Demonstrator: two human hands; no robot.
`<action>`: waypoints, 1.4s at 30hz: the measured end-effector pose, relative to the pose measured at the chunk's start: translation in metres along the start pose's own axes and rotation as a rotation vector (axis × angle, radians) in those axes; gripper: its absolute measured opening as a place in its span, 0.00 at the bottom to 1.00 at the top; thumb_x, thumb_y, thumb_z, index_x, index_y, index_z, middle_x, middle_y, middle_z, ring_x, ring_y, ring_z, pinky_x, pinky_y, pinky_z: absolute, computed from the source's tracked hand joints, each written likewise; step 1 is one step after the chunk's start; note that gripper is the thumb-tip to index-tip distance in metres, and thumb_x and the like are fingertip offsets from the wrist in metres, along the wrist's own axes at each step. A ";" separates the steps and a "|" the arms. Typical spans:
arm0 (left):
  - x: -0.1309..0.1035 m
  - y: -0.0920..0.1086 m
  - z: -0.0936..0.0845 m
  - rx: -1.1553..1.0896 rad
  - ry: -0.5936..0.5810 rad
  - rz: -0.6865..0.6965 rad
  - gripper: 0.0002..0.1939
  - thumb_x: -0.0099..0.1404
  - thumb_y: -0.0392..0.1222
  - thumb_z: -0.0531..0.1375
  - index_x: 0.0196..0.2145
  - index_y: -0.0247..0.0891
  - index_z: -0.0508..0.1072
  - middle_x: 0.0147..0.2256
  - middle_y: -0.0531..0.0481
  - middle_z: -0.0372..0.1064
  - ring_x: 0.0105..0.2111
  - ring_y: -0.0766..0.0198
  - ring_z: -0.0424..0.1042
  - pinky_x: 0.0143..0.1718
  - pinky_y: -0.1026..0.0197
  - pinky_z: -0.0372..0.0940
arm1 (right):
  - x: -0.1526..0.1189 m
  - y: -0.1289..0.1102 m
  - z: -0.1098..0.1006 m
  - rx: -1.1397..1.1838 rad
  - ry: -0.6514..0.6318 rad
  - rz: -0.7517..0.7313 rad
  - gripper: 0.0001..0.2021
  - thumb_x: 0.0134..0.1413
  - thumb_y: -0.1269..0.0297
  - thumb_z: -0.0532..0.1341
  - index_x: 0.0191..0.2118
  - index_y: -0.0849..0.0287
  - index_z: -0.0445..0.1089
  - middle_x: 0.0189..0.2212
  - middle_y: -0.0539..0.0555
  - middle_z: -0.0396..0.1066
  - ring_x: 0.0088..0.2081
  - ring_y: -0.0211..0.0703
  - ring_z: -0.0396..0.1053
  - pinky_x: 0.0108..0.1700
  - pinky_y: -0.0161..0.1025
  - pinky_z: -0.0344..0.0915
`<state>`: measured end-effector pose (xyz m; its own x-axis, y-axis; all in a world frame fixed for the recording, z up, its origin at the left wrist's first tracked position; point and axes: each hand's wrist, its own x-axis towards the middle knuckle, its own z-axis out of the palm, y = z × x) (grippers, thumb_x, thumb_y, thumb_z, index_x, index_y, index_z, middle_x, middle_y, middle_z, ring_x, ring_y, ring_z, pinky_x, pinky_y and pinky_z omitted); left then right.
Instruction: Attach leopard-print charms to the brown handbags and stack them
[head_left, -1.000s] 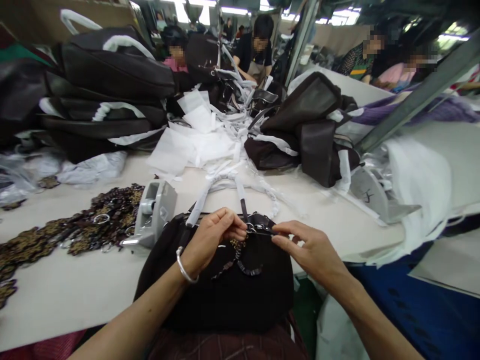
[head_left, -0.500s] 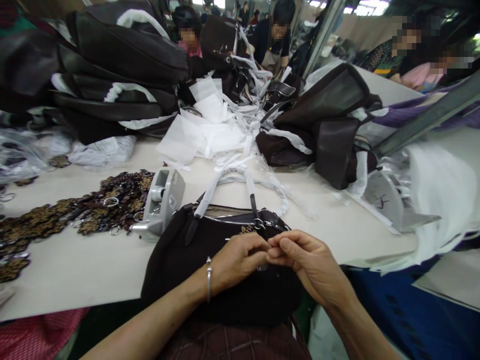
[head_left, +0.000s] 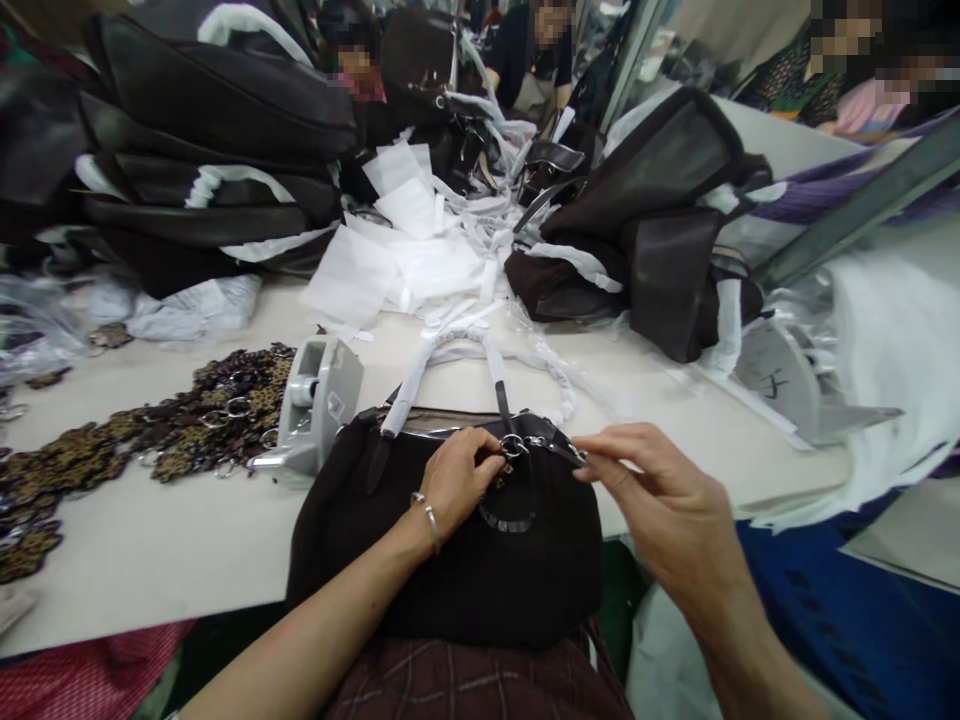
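Left hand: finger and thumb pinched on ring, at upper front of bag. Right hand pinched strap. Bag lay at table edge.

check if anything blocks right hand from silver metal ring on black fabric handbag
Nothing visible blocks the right hand; only a black strap with silver fittings runs between it and the ring. The left hand is at the ring's other side.

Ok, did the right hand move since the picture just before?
Yes. The right hand moved rightward, farther from the grey device on the table.
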<state>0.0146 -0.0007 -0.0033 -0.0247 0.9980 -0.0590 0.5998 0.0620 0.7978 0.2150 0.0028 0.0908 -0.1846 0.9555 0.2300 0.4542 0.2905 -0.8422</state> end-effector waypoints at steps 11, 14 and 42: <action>-0.009 -0.013 -0.006 -0.557 -0.189 -0.241 0.13 0.57 0.41 0.62 0.39 0.33 0.75 0.33 0.49 0.75 0.32 0.64 0.71 0.36 0.64 0.64 | -0.013 0.030 0.063 -0.192 -0.205 0.034 0.15 0.53 0.75 0.58 0.47 0.58 0.68 0.29 0.50 0.71 0.34 0.42 0.70 0.39 0.37 0.66; -0.009 -0.012 -0.006 -0.573 -0.196 -0.239 0.13 0.57 0.41 0.62 0.39 0.33 0.76 0.35 0.48 0.75 0.33 0.64 0.72 0.37 0.63 0.65 | -0.010 0.034 0.067 -0.206 -0.203 0.029 0.15 0.53 0.74 0.57 0.47 0.58 0.68 0.29 0.50 0.70 0.33 0.41 0.69 0.37 0.36 0.65; -0.003 -0.012 -0.015 -0.767 -0.456 -0.278 0.13 0.55 0.39 0.62 0.38 0.33 0.71 0.32 0.52 0.67 0.31 0.68 0.64 0.36 0.65 0.57 | -0.013 0.039 0.056 0.036 -0.191 0.282 0.10 0.53 0.69 0.60 0.42 0.56 0.69 0.24 0.45 0.69 0.24 0.35 0.64 0.27 0.32 0.60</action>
<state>-0.0049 -0.0045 -0.0038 0.3259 0.8531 -0.4074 -0.0769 0.4534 0.8880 0.1864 -0.0007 0.0279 -0.2176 0.9701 -0.1072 0.4806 0.0109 -0.8769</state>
